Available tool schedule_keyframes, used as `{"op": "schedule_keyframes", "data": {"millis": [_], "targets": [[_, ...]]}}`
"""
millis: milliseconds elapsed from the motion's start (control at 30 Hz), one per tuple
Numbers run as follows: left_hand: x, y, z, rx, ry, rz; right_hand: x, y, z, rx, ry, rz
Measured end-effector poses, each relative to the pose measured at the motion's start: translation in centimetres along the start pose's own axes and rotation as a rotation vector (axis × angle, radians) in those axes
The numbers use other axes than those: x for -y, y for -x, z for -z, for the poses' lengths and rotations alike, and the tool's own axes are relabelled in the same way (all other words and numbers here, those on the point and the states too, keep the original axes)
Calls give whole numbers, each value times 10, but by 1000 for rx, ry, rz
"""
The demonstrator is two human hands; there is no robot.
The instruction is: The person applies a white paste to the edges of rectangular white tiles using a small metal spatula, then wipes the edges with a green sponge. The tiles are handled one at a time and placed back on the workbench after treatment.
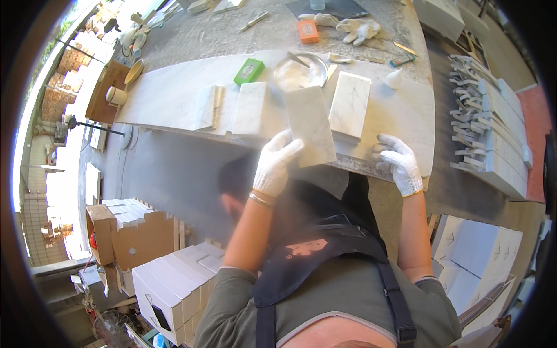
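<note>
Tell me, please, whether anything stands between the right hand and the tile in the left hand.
Partly: the white stack sits between the right hand and the tile in the left hand, with its near end close to the direct line. In front of it, nothing visible blocks the way. Heights are hard to judge.

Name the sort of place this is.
Likely a stone or tile workshop: pale, marble-look tiles sit on a long, stained workbench, with spare work gloves lying toward its far side.
</note>
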State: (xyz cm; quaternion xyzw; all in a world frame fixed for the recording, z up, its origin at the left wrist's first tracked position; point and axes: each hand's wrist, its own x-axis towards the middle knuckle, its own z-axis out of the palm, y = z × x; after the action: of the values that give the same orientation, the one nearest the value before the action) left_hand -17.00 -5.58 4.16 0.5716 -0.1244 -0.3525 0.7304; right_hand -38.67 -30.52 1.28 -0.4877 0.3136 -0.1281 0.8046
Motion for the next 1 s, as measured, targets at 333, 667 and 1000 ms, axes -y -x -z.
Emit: {"op": "schedule_keyframes", "data": {"millis": [333,667,1000], "targets": [[-69,-68,120,-164,-487,7,-9,-7,17,-80,-78,-23],[-93,-92,145,-49,-771,196,-1,-6,19,-46,-70,-64],[-75,-104,64,-12,-1248,-418,-3,-8,23,-2,-99,-76]]}}
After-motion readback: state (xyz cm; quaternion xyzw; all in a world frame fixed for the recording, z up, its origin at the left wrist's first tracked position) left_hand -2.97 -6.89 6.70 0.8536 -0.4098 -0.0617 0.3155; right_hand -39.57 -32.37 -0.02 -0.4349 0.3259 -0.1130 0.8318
